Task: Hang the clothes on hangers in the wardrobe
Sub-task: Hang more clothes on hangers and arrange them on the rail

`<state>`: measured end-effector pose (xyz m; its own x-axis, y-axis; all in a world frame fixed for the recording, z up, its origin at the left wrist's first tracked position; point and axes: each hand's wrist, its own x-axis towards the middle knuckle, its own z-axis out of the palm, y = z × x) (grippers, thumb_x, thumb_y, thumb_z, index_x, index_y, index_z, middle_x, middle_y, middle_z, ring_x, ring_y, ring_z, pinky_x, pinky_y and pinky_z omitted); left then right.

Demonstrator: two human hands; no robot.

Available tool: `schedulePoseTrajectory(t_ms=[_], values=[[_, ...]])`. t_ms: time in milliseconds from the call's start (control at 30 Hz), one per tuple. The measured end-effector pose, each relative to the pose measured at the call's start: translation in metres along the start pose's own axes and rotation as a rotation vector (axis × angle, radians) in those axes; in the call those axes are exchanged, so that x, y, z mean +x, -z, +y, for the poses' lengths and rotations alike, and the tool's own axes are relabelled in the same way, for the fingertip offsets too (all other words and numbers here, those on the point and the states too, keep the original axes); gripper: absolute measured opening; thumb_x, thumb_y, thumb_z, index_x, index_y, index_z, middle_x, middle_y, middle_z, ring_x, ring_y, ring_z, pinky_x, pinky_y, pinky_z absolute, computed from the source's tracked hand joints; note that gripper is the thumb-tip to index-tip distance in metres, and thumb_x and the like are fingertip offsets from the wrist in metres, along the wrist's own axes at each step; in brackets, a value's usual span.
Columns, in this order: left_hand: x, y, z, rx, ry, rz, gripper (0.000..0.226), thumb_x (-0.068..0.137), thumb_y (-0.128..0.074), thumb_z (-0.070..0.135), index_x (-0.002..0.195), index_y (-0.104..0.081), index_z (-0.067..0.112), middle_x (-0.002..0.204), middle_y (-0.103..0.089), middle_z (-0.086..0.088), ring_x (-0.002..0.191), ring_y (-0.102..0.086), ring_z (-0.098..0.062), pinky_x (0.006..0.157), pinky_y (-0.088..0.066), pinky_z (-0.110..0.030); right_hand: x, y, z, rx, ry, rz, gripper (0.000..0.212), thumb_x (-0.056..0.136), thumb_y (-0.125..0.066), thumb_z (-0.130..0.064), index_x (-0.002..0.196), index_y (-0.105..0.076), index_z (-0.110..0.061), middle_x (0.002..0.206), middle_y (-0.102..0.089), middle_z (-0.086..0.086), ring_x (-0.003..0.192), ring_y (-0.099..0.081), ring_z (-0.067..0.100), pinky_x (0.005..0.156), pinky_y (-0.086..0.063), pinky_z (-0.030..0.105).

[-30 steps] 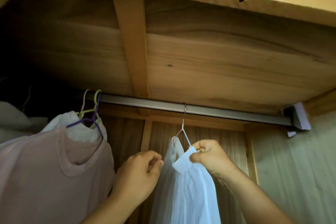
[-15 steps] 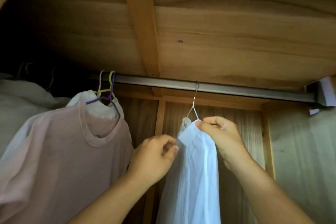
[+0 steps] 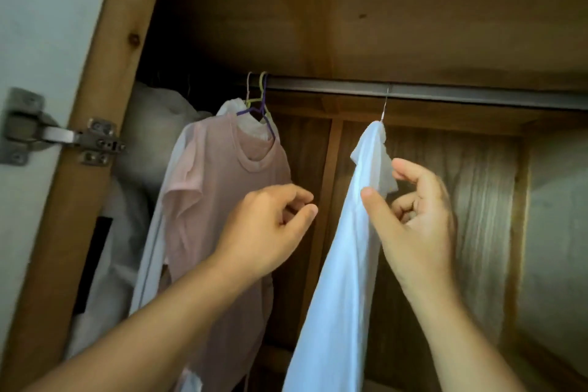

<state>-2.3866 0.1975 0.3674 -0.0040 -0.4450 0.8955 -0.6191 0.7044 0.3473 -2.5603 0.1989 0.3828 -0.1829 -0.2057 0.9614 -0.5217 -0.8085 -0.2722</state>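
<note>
The white garment hangs inside the wardrobe from a thin wire hanger hooked over the metal rail, right of the middle. Its top bunches at the hanger's neck, and the cloth falls in a long narrow drape to the bottom edge of the view.

The right hand is raised just beside it. The thumb lies against the fabric's edge and a small flap of cloth sits between thumb and forefinger, but the fingers are loosely curled and I cannot tell whether they pinch it or only brush it. The left hand hovers apart from the garment, to its left, fingers loosely curled with thumb and forefinger close together, holding nothing.

Further left on the same rail, a pink T-shirt hangs on a purple hanger, with another white piece behind it on a yellow-green hanger. More pale clothing fills the dim far-left corner. At the left edge stands the wooden frame with a metal hinge joining the door.
</note>
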Motion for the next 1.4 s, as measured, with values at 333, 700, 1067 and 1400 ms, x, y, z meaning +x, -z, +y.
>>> schedulePoseTrajectory(t_ms=[333, 700, 1067, 1400], values=[[-0.153, 0.086, 0.031, 0.235, 0.126, -0.040, 0.028, 0.089, -0.056, 0.043, 0.111, -0.065, 0.028, 0.091, -0.066, 0.017, 0.079, -0.062, 0.001, 0.067, -0.053, -0.023, -0.136, -0.009, -0.058, 0.197, 0.094, -0.190, 0.044, 0.079, -0.060, -0.035, 0.113, -0.061, -0.008, 0.089, -0.056, 0.000, 0.068, -0.050, 0.006, 0.064, -0.038, 0.003], [-0.432, 0.256, 0.084, 0.769, 0.812, -0.036, 0.045, 0.081, -0.037, 0.061, 0.108, -0.063, 0.036, 0.084, -0.065, 0.023, 0.084, -0.059, 0.004, 0.065, -0.051, -0.022, -0.363, -0.053, -0.212, 0.704, -0.005, -0.785, 0.027, 0.083, -0.057, -0.030, 0.100, -0.066, -0.011, 0.083, -0.059, -0.006, 0.057, -0.047, 0.009, 0.058, -0.041, 0.015], [-0.707, 0.412, 0.287, 1.179, 1.682, 0.325, 0.031, 0.088, -0.043, 0.054, 0.113, -0.057, 0.042, 0.089, -0.058, 0.025, 0.083, -0.059, 0.004, 0.066, -0.040, -0.008, -0.578, -0.015, -0.478, 1.225, 0.181, -1.404, 0.013, 0.077, -0.057, -0.034, 0.086, -0.063, -0.029, 0.067, -0.058, -0.014, 0.051, -0.045, 0.001, 0.052, -0.040, 0.016], [-0.816, 0.417, 0.437, 1.175, 2.094, 0.884, 0.022, 0.090, -0.054, 0.044, 0.111, -0.059, 0.042, 0.087, -0.061, 0.025, 0.080, -0.057, 0.007, 0.071, -0.043, -0.010, -0.673, 0.071, -0.652, 1.584, 0.479, -1.776, 0.015, 0.077, -0.064, -0.031, 0.090, -0.069, -0.025, 0.072, -0.058, -0.017, 0.049, -0.045, 0.002, 0.050, -0.037, 0.009]])
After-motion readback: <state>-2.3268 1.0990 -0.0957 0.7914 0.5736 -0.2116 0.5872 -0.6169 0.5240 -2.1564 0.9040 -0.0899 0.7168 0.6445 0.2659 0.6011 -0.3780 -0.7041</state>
